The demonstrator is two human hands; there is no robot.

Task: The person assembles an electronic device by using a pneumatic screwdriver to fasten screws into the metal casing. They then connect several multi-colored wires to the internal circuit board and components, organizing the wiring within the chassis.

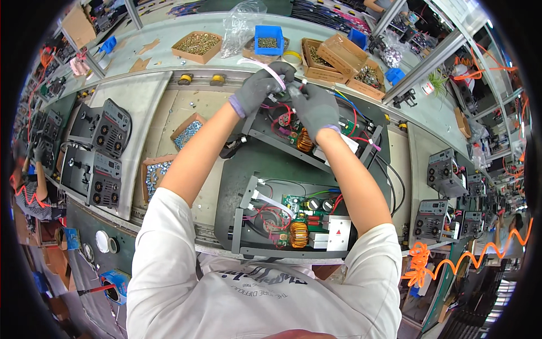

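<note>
Both gloved hands up at the far open chassis (316, 141): left hand (257, 89) curled shut around a pale flat ribbon cable (271, 72), right hand (314, 107) closed with fingertips pinching something small by the cable's end, too small to name. Best done, judging from this, by keeping the ribbon flat and untwisted, steadying it close to its end, and staying clear of the red wires and the copper coil (305, 140) just below. A second open chassis (285, 217) nearer the body, with green board, coil and white block. All on a grey-green worktop (152, 96) along a conveyor line; cardboard boxes of screws (197, 45) and a blue bin (268, 38) at the far edge, finished front panels with knobs (104, 150) at the left, more units (446, 172) at the right, an orange coiled hose (468, 257) near right.
</note>
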